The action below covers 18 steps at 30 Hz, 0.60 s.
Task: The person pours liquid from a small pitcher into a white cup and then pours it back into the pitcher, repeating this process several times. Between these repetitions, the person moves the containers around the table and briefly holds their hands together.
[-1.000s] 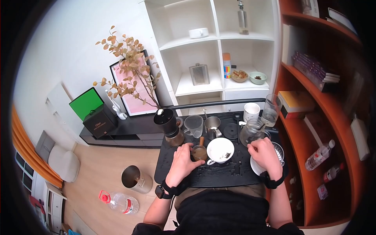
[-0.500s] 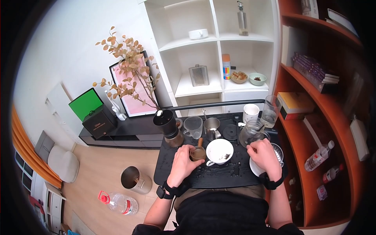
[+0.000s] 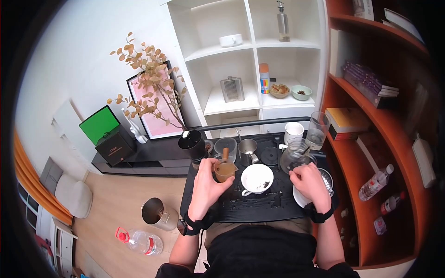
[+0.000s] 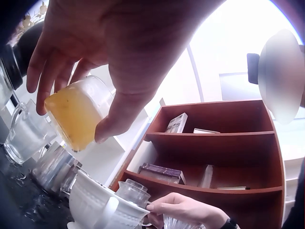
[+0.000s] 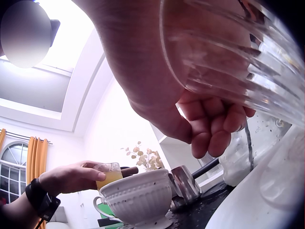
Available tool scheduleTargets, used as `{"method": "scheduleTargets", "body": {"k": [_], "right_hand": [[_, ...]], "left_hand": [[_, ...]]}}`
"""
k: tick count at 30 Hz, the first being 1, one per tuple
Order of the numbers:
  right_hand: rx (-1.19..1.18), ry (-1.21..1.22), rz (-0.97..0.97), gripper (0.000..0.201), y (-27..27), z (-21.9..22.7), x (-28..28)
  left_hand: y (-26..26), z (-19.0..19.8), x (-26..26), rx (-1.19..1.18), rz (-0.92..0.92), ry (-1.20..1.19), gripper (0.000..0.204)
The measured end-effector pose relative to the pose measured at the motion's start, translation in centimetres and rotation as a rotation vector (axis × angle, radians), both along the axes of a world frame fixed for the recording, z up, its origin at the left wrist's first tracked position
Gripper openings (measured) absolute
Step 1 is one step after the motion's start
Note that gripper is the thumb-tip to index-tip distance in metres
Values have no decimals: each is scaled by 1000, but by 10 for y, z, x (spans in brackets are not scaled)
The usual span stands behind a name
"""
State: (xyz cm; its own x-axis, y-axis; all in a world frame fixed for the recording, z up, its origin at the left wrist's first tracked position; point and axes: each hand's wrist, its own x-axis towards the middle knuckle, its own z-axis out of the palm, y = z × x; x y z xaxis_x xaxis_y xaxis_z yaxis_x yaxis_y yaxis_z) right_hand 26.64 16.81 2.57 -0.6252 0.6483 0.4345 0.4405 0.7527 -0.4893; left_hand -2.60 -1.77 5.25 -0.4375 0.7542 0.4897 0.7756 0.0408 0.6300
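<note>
In the head view my left hand [image 3: 206,189] grips a small glass pot [image 3: 225,170] with a wooden handle, thumb and fingers around its sides. Yellow-brown liquid shows inside, tilted in the left wrist view's pot [image 4: 76,117]. The pot is up beside the white cup [image 3: 257,178], which has dark bits inside and stands on the black table. My right hand [image 3: 313,186] is over the white saucer [image 3: 301,197] and ribbed glass, near the glass jug [image 3: 293,157]. Its fingers [image 5: 212,131] are loosely curled, with nothing visible in them.
Behind the cup stand a steel pitcher [image 3: 247,149], a clear glass mug [image 3: 227,146] and a black round lid [image 3: 269,156]. A black grinder [image 3: 191,142] is at the left, with a white cup [image 3: 294,132] and tall glass [image 3: 318,129] at the back right.
My left hand has lifted the small glass pot off the table, upward and slightly left. My right hand stays in nearly the same place, and the head view has shifted a little.
</note>
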Motion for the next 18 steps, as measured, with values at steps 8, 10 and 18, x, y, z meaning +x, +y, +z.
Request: {"method": "scheduleTargets", "body": {"k": [8,10,18], "right_hand": [[-19,-9,-2,36,-2,4,1],[-16,-7,2,36,-2,4,1],[-3,12,-3,36,-2,2,0]], "left_hand": [[14,6,16,15,-79,103,62],[14,9,20,3,-86,106,65],[18,6,21,4,-127,142,67]]}}
